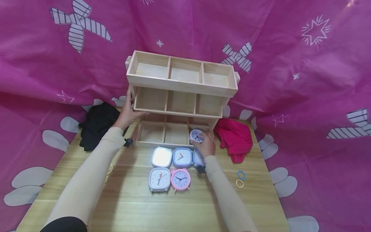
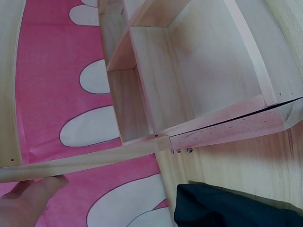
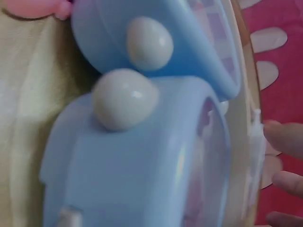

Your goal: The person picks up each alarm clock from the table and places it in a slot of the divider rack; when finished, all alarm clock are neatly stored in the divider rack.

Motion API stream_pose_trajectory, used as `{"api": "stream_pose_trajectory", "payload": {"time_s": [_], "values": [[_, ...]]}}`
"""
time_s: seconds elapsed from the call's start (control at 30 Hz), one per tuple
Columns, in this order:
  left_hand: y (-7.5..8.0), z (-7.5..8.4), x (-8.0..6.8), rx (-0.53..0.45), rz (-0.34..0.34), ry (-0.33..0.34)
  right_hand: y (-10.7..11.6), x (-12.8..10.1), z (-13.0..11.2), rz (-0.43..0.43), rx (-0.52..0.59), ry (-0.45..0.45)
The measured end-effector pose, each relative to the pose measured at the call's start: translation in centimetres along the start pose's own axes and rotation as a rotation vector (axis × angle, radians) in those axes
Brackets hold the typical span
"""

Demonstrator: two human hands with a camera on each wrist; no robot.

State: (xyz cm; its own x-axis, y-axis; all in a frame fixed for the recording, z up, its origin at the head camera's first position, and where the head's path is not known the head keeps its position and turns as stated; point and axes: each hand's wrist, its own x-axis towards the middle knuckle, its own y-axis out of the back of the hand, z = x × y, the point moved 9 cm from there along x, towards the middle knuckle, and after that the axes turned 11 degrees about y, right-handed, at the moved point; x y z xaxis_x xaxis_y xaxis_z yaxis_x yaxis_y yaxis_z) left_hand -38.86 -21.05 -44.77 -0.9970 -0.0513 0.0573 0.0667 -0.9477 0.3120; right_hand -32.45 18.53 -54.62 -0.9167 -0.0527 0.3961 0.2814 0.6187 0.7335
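A three-tier wooden shelf (image 1: 179,84) with open compartments stands at the back of the table. My left hand (image 1: 127,111) grips its left side at the middle tier; in the left wrist view a fingertip (image 2: 33,191) presses a wooden rail (image 2: 94,158). My right hand (image 1: 204,141) holds a small round white-faced clock (image 1: 196,135) at the mouth of the bottom right compartment. Its fingertips (image 3: 286,137) show at the edge of the right wrist view, behind a blue clock (image 3: 142,156) that fills the frame.
Several small alarm clocks lie in front of the shelf: a white one (image 1: 161,157), a blue one (image 1: 182,157), a lavender one (image 1: 159,179) and a pink one (image 1: 180,179). A black cloth (image 1: 97,125) lies left, a red cloth (image 1: 234,138) right. Hair ties (image 1: 240,179) lie near the right edge.
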Motion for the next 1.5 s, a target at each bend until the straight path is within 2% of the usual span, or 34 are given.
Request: {"api": "stream_pose_trajectory", "payload": {"time_s": [0.1,0.23,0.43,0.57,0.73,0.93,1.07,1.2,1.5], "values": [[0.0,0.7,-0.4,0.013,-0.014,0.018,1.1,-0.4,-1.1,0.037,0.005,0.055],[0.1,1.4,-1.0,-0.003,-0.028,0.026,2.3,-1.9,-3.0,0.027,0.011,0.055],[0.0,0.2,-0.4,-0.015,-0.020,0.001,3.6,-6.2,-5.8,-0.022,0.055,0.085],[0.0,-0.5,0.0,-0.004,-0.015,-0.009,3.1,-10.2,-6.7,-0.139,0.077,0.095],[0.1,-0.4,-0.1,-0.005,-0.005,-0.026,1.8,-14.6,-7.0,-0.303,0.065,0.131],[0.0,-0.2,0.0,0.004,-0.012,-0.010,0.5,-17.7,-6.6,-0.376,0.140,0.111],[-0.1,-0.3,0.1,0.013,-0.011,0.001,-0.5,-18.9,-6.5,-0.386,0.141,0.137],[0.0,-0.4,0.1,0.010,-0.012,-0.003,-1.3,-19.2,-6.6,-0.370,0.113,0.163],[-0.1,-0.4,0.2,0.002,-0.019,-0.004,-2.4,-19.0,-7.0,-0.343,0.167,0.130]]}}
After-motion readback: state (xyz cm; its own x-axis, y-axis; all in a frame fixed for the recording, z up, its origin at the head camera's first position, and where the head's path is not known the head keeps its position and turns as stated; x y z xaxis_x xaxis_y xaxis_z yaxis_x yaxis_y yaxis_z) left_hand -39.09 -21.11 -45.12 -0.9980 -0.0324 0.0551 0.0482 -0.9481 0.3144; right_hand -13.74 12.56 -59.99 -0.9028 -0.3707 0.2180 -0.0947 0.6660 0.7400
